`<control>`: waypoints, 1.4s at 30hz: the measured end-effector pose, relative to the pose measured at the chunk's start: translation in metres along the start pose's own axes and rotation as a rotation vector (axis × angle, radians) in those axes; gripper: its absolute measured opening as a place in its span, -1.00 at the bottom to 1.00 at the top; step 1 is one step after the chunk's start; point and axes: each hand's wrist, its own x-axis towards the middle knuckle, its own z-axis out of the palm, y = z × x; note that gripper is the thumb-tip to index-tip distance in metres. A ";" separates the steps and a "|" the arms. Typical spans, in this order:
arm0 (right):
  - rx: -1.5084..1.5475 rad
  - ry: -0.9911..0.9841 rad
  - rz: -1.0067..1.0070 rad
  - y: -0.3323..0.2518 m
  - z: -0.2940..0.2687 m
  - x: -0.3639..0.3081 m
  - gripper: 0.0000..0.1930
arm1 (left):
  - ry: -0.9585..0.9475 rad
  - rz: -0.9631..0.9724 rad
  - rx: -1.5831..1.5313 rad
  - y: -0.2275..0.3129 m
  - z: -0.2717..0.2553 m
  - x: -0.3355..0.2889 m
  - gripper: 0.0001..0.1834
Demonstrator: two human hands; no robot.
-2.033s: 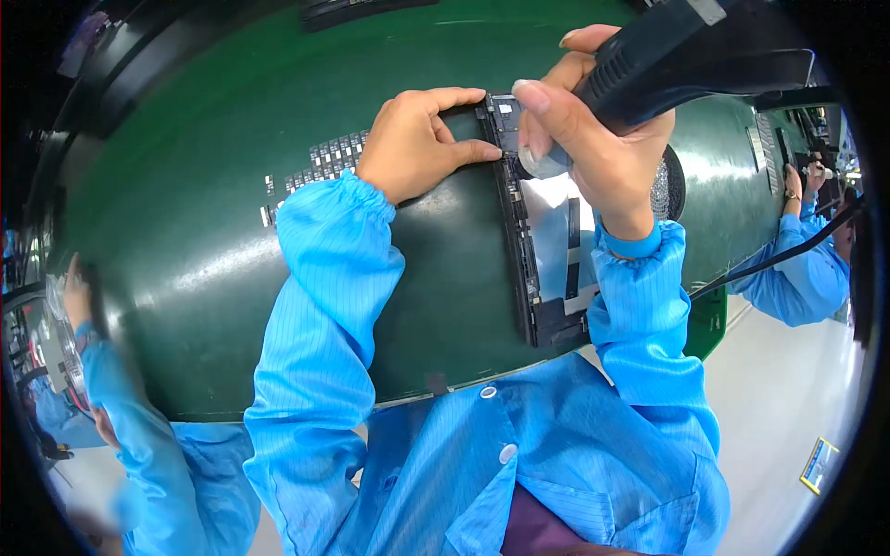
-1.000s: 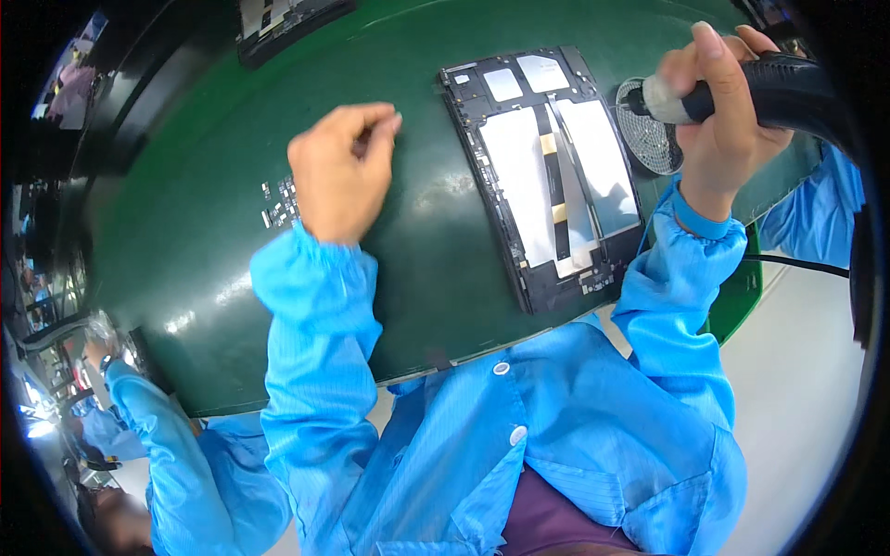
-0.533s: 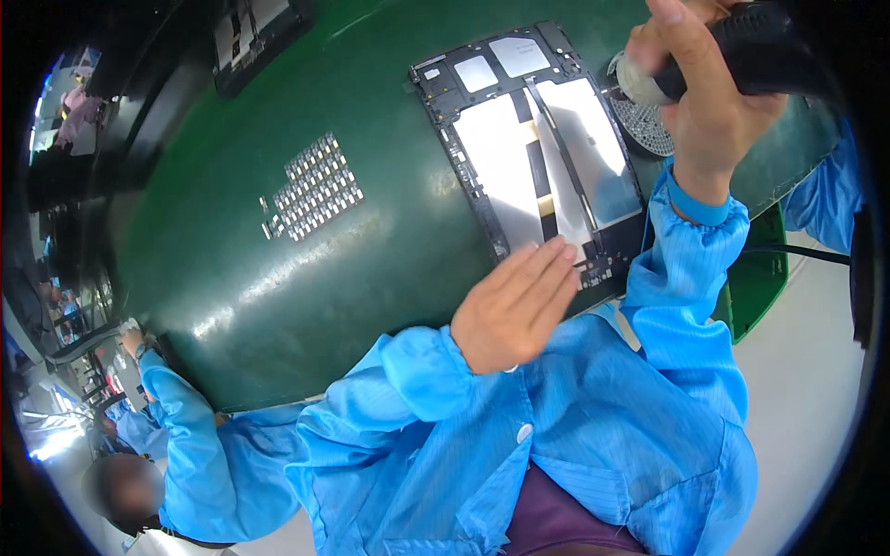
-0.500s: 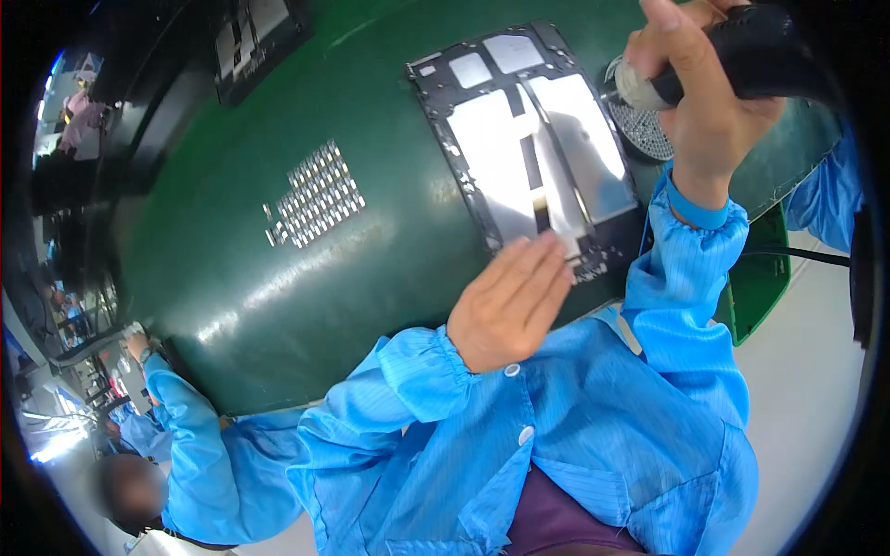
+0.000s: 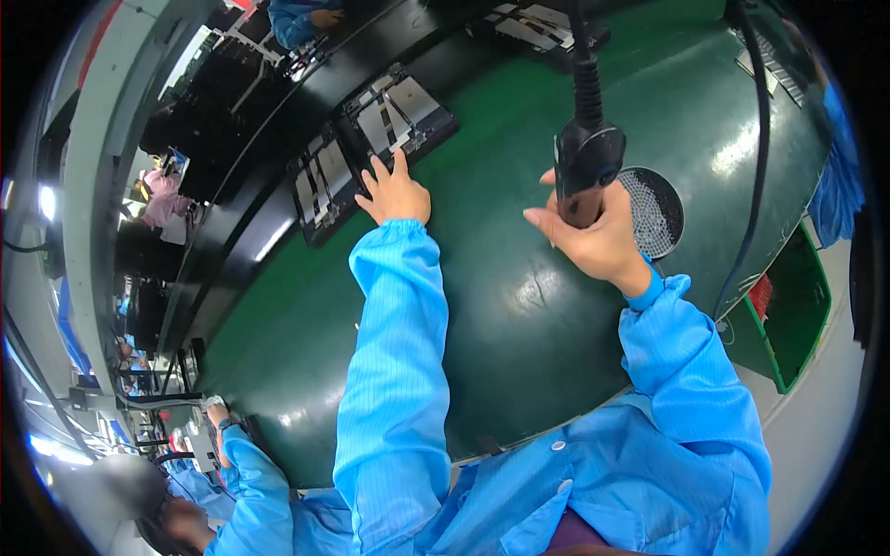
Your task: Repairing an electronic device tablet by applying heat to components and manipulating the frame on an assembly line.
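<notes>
My left hand reaches forward with spread fingers, its fingertips at the near edge of an opened tablet-like device with silver panels in a black frame. A second similar device lies just left of it, beside my thumb. Neither is lifted. My right hand is wrapped round a black corded electric screwdriver, held above the green tabletop. Its tip is hidden from view. Right of that hand stands a round dish with a perforated, grid-like surface and dark small bits in part of it.
Another similar device lies at the far edge. A loose black cable hangs on the right. Strips of small metal parts lie far right. A green bin stands beside the table. A co-worker's arm is at lower left.
My left hand has left the device that lay before me and moved forward to the far-side devices. The screwdriver now hangs more upright. The view has turned, and the device before me is gone from there.
</notes>
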 end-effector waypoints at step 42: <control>-0.025 0.006 -0.040 -0.001 -0.019 0.009 -0.69 | 0.573 0.546 -0.379 -0.091 -0.144 -0.115 -0.69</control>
